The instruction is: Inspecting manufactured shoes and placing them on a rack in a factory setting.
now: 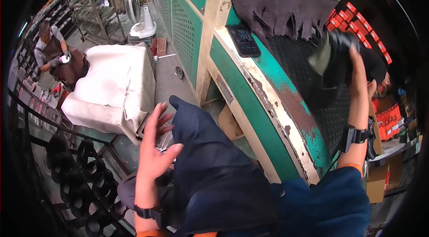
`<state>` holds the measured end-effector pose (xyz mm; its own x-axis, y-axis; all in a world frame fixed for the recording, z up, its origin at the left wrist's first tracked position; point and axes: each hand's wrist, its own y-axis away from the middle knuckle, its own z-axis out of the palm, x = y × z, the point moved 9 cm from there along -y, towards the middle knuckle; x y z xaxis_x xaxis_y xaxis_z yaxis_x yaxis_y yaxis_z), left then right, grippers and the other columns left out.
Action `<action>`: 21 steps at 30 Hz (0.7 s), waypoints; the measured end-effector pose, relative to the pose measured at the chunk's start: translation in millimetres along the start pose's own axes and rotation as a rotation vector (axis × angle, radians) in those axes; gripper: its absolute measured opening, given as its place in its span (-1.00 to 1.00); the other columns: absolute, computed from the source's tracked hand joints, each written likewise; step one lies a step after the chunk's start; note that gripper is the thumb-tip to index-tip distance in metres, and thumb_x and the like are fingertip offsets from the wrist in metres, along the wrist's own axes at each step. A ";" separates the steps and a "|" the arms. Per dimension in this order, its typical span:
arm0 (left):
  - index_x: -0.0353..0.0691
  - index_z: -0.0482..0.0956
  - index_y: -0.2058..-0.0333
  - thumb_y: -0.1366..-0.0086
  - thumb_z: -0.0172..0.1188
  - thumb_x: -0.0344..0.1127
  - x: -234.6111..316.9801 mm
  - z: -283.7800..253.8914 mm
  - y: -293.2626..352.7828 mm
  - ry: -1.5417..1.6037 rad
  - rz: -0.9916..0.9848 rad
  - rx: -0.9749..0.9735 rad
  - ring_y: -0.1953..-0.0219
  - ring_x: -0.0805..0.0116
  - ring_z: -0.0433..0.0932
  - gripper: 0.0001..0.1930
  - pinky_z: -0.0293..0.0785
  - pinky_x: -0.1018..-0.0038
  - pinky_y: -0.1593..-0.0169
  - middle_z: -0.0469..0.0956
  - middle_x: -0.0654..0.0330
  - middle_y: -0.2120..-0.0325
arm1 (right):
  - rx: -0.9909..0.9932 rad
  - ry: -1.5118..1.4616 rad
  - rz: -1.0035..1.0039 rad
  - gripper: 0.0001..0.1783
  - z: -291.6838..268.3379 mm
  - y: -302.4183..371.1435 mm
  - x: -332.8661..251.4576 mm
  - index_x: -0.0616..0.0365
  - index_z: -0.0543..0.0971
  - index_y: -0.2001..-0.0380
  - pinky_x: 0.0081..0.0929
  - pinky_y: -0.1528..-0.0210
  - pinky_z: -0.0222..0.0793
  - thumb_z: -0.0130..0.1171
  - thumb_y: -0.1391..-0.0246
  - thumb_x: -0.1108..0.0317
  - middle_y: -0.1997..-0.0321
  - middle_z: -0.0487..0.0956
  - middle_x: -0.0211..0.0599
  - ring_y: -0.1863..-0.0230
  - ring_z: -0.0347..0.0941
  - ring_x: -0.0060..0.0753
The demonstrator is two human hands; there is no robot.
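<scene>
My right hand (356, 69), at the right over a dark studded conveyor belt (292, 56), is closed on a black shoe (337, 56). Motion smears the shoe, and a pale grey-green piece (320, 60) shows at its left side. My left hand (154, 143) hangs in the air left of my knee, fingers apart and holding nothing. Below and left of it, several black shoe-like pieces (73, 183) hang on a dark metal rack (100, 141). A black phone (243, 40) lies on the machine's green and cream edge, left of the belt.
A ragged dark curtain (281, 0) hangs over the belt at the machine's opening. A cloth-covered block (109, 85), a white fan (140, 13) and a wheeled rack (96, 13) stand at the left. Another person (56, 49) sits there; one more bends at the right near red boxes (389, 121).
</scene>
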<state>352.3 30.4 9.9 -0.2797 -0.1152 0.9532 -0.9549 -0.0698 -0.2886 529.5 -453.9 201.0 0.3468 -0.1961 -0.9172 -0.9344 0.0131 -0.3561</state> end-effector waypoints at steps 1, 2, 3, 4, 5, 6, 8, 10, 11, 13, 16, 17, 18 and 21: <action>-0.20 -0.12 -0.49 -0.10 0.39 0.28 14.3 18.9 -9.6 0.114 0.016 -0.018 -0.37 0.07 0.28 0.21 0.31 0.21 -0.29 0.09 -0.11 -0.43 | -0.054 -0.107 0.028 -0.29 26.7 3.9 -17.0 0.20 0.47 -0.22 -0.39 -0.22 0.39 0.11 -0.28 -0.19 -0.12 0.60 -0.27 -0.09 0.55 -0.41; -0.20 -0.12 -0.49 -0.10 0.39 0.28 25.6 34.5 -14.5 0.106 0.017 -0.024 -0.37 0.07 0.28 0.21 0.31 0.21 -0.29 0.09 -0.11 -0.43 | -0.178 -0.244 -0.050 -0.14 64.9 4.6 -35.8 0.25 0.45 -0.22 -0.40 -0.22 0.41 -0.07 -0.29 -0.37 -0.11 0.60 -0.21 -0.06 0.57 -0.41; -0.17 -0.21 -0.49 -0.02 0.48 0.23 37.2 47.3 -17.2 0.394 0.051 -0.029 -0.39 0.03 0.25 0.29 0.26 0.17 -0.33 0.09 -0.08 -0.43 | -0.469 -0.353 0.112 0.02 109.9 19.8 -41.7 0.30 0.43 -0.22 -0.36 -0.17 0.47 -0.28 -0.25 -0.52 -0.10 0.60 -0.12 -0.01 0.59 -0.38; -0.15 -0.29 -0.50 0.05 0.56 0.18 43.8 53.5 -15.3 0.671 0.078 -0.026 -0.41 -0.01 0.22 0.39 0.20 0.12 -0.38 0.10 -0.05 -0.43 | -0.587 -0.353 0.089 0.08 143.8 22.1 -46.3 0.31 0.35 -0.29 -0.35 -0.06 0.52 -0.35 -0.23 -0.55 -0.14 0.55 -0.07 -0.01 0.59 -0.34; -0.16 -0.27 -0.50 0.03 0.45 0.33 42.4 53.0 -5.1 0.580 0.052 0.027 -0.42 -0.01 0.19 0.37 0.20 0.15 -0.38 0.03 -0.07 -0.45 | -0.709 -0.319 0.053 0.14 172.5 25.5 -47.5 0.33 0.27 -0.35 -0.34 0.05 0.57 -0.41 -0.22 -0.58 -0.18 0.50 -0.02 -0.01 0.59 -0.29; -0.16 -0.25 -0.50 0.01 0.33 0.49 36.5 49.5 10.5 0.477 0.017 0.087 -0.43 -0.01 0.16 0.36 0.21 0.19 -0.38 -0.04 -0.09 -0.47 | -0.627 -0.087 -0.128 0.06 192.0 19.9 -35.8 0.18 0.21 -0.43 -0.30 -0.05 0.52 -0.33 -0.24 -0.54 -0.21 0.48 -0.06 -0.10 0.53 -0.28; -0.19 -0.12 -0.48 -0.08 0.26 0.38 13.0 15.1 48.9 0.771 -0.052 0.166 -0.34 -0.06 0.24 0.20 0.28 0.16 -0.32 0.11 -0.09 -0.39 | -0.531 0.383 -0.467 -0.21 212.1 19.0 -16.3 0.00 0.23 -0.44 -0.20 -0.35 0.22 -0.20 -0.38 -0.30 -0.20 0.51 -0.19 -0.26 0.38 -0.19; -0.22 0.07 -0.43 -0.15 0.19 0.28 -19.2 -3.7 100.9 1.116 -0.100 0.199 -0.16 -0.08 0.42 0.02 0.43 0.14 -0.16 0.30 -0.08 -0.27 | -0.551 0.455 -0.476 -0.28 218.3 5.4 28.6 0.01 0.23 -0.44 -0.23 -0.36 0.19 -0.26 -0.43 -0.21 -0.19 0.53 -0.16 -0.30 0.34 -0.17; -0.23 0.17 -0.40 -0.18 0.15 0.23 -38.3 -13.4 125.2 1.139 -0.162 0.224 -0.08 -0.08 0.51 -0.06 0.50 0.14 -0.09 0.40 -0.07 -0.21 | -0.567 0.444 -0.502 -0.28 218.0 -2.4 47.5 0.01 0.23 -0.44 -0.23 -0.36 0.19 -0.26 -0.43 -0.21 -0.19 0.53 -0.16 -0.30 0.34 -0.17; -0.26 0.16 -0.39 -0.23 0.16 0.19 -86.7 -44.9 184.1 0.497 -0.521 0.450 -0.05 -0.14 0.51 -0.10 0.53 0.11 -0.03 0.39 -0.18 -0.18 | -0.489 0.456 -0.362 -0.31 206.3 -28.2 94.6 0.00 0.22 -0.45 -0.25 -0.38 0.17 -0.31 -0.45 -0.15 -0.20 0.55 -0.16 -0.33 0.33 -0.19; -0.27 0.09 -0.40 -0.25 0.22 0.19 -83.5 -36.0 203.7 1.133 -0.235 0.392 -0.02 -0.20 0.51 -0.07 0.54 -0.04 -0.01 0.33 -0.30 -0.20 | -0.557 0.586 -0.363 -0.31 218.2 -60.6 135.5 0.00 0.20 -0.45 -0.26 -0.40 0.13 -0.34 -0.45 -0.14 -0.19 0.57 -0.17 -0.34 0.31 -0.21; -0.35 0.13 -0.37 -0.27 0.09 0.18 -82.3 -34.9 212.6 1.191 -0.169 0.490 -0.01 -0.26 0.50 -0.12 0.57 -0.09 0.06 0.31 -0.33 -0.20 | -0.520 0.584 -0.336 -0.30 223.6 -75.0 142.0 0.02 0.16 -0.47 -0.27 -0.41 0.11 -0.31 -0.45 -0.14 -0.20 0.57 -0.16 -0.32 0.35 -0.21; -0.43 0.16 -0.34 -0.29 -0.04 0.16 -83.5 -36.0 220.0 1.202 -0.141 0.615 0.00 -0.31 0.49 -0.16 0.60 -0.15 0.13 0.29 -0.35 -0.19 | -0.527 0.576 -0.377 -0.30 231.2 -85.1 138.1 0.02 0.16 -0.47 -0.27 -0.41 0.11 -0.31 -0.45 -0.14 -0.20 0.57 -0.16 -0.32 0.35 -0.21; -0.41 0.11 -0.36 -0.30 -0.11 0.17 -75.3 -23.0 205.4 1.335 -0.126 0.563 -0.07 -0.31 0.45 -0.15 0.57 -0.19 0.07 0.18 -0.34 -0.28 | -0.264 0.364 -0.314 -0.32 233.6 -118.4 108.3 0.07 0.26 -0.42 -0.28 -0.38 0.14 -0.27 -0.45 -0.13 -0.12 0.61 -0.13 -0.23 0.44 -0.23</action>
<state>175.0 47.5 -119.0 -0.3810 0.8884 0.2559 -0.9027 -0.4173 0.1046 696.8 -247.6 102.0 0.6056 -0.4781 -0.6361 -0.7953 -0.3382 -0.5031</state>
